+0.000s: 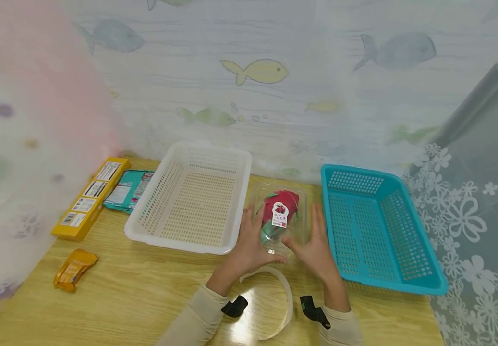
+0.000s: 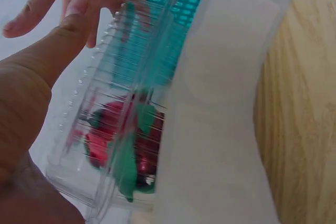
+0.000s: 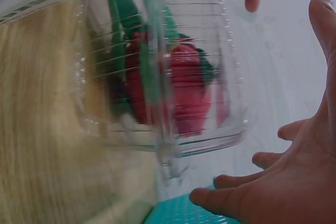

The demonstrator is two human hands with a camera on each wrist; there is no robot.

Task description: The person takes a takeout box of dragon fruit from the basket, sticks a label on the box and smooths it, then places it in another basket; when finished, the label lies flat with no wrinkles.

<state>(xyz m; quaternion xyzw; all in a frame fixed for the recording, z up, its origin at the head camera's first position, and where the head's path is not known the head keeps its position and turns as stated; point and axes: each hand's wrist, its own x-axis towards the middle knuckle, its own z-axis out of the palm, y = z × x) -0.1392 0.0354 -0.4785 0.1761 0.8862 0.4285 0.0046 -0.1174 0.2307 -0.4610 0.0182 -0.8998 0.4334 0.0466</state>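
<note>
Hidden or unclear: the small print on the white label (image 1: 280, 214) is staying too small to read; both wrist views are blurring the clear box and cutting off its ends.
Clear box: the clear plastic box (image 1: 280, 217) is sitting on the worktop (image 1: 145, 293) between the white basket (image 1: 190, 194) and the blue basket (image 1: 376, 226), holding a red fruit with green tips (image 1: 281, 206).
Left hand: the left hand (image 1: 249, 247) is spreading wide, fingers straight, at the box's left side.
Right hand: the right hand (image 1: 315, 247) is spreading wide at the box's right side; whether it is touching cannot be told.
Baskets: both are showing bare mesh floors.
Worktop edge: a yellow box (image 1: 90, 197), teal packet (image 1: 128, 190) and orange wrapper (image 1: 74, 269) are lying to the left.
</note>
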